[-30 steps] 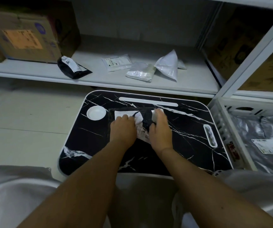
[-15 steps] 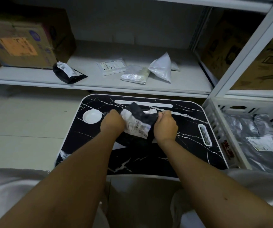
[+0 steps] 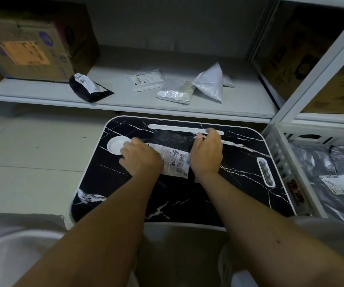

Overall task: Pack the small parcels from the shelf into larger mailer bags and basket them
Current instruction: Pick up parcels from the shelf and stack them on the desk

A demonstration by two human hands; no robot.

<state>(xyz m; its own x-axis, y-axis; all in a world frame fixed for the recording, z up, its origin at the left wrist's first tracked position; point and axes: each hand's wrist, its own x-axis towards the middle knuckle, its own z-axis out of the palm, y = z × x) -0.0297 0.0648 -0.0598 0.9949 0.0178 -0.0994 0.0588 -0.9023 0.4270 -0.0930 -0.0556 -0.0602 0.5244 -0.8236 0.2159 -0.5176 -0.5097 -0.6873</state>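
Note:
A black mailer bag (image 3: 172,139) with a white label (image 3: 175,162) lies flat on the black marble lap table (image 3: 239,183). My left hand (image 3: 141,157) holds its left end, fingers curled down over the edge. My right hand (image 3: 207,152) grips its right end, fingertips near the table's white slot (image 3: 167,126). On the shelf (image 3: 115,100) behind lie small parcels: a black one (image 3: 88,88), a clear labelled one (image 3: 144,79), a silver one (image 3: 176,91) and a white puffed one (image 3: 210,82).
A white slatted basket (image 3: 278,154) stands right of the table and holds grey mailer bags (image 3: 332,172) with a label. Cardboard boxes (image 3: 28,48) fill the shelf's left end and the right bay. A white round recess (image 3: 114,145) sits beside my left hand. Grey material (image 3: 11,245) lies lower left.
The black bag, lifted and crumpled between both hands half a second ago, now lies spread flat on the table. My hands have moved apart to its two ends.

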